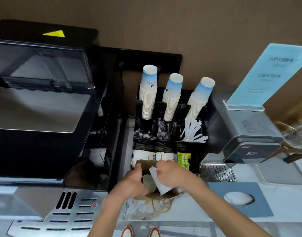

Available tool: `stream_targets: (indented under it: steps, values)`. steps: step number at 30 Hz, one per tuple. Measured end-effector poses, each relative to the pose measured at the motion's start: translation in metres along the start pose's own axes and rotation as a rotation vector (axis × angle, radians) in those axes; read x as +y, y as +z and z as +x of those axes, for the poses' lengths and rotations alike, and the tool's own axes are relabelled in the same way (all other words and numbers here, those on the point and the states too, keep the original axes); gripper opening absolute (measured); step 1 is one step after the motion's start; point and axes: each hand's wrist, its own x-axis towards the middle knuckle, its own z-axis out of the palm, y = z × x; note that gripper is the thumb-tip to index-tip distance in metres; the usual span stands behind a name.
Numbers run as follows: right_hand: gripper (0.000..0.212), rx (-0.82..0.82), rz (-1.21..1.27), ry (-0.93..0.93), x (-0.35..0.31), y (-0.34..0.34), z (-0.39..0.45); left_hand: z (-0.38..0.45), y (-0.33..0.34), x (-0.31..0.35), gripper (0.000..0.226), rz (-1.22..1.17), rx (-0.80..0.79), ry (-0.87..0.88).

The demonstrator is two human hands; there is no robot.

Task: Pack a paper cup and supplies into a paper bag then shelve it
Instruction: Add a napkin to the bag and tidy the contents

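Brown paper bag [146, 165] stands open on the bench [189, 212], just near of the black organiser [194, 151]. From the head view I see the left hand [135, 181] gripping the bag's left rim. The right hand [170, 171] pinches a white packet [159, 183], angled down into the bag mouth. A paper cup [149, 183] already sits inside, beside the packet. Three cup stacks [172, 98] stand far in the organiser, white sticks [193, 130] to the right.

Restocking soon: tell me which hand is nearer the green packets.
Right. The right hand holds a white napkin over the paper bag, just below-left of the green packets; the left hand grips the bag's far side.
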Motion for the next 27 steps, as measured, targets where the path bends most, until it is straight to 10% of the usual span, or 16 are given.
stream_targets:
  steps: [27]
  values:
    - [0.041, -0.25, 0.135, 0.511, 0.046, 0.06, 0.11, -0.003, 0.012, 0.003, 0.126, -0.044, -0.071, 0.036]
